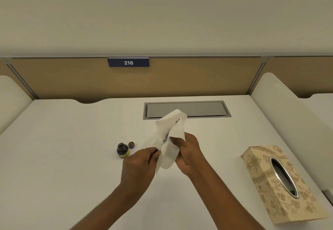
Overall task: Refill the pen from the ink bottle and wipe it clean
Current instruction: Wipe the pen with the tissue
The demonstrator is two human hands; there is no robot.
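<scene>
My left hand [142, 165] pinches the thin dark pen [155, 152], whose tip runs up into a white tissue [171, 139]. My right hand [187, 150] grips that tissue, folded around the pen; dark blue ink streaks show on the paper. Most of the pen is hidden by the tissue and my fingers. The open ink bottle [122, 150], dark with a yellow label, stands on the white desk [72, 148] just left of my left hand. Its cap [131, 144] lies beside it to the right.
A patterned beige tissue box [281, 181] with an oval opening sits at the right. A grey cable flap [186, 110] is set into the desk behind my hands. Tan partition panels with a "216" sign [128, 62] close off the back.
</scene>
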